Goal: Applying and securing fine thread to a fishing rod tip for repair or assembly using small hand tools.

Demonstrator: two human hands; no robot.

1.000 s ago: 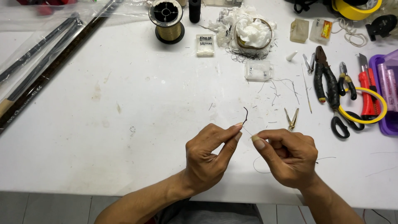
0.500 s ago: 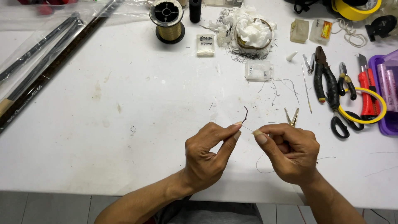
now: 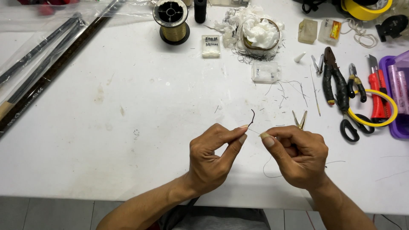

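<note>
Head view, lower centre over white counter (image 3: 128,140): left hand (image 3: 213,159) fingers pinch dark hook (image 3: 252,118), right hand (image 3: 298,157) fingers pinch thin line (image 3: 268,168); tying seemingly underway, needing steady tension.

A dark hook (image 3: 252,116) showed against my white table (image 3: 128,140), near a gold thread spool (image 3: 171,21), black pliers (image 3: 334,81), red cutter (image 3: 376,93) and purple tray (image 3: 396,98).
</note>
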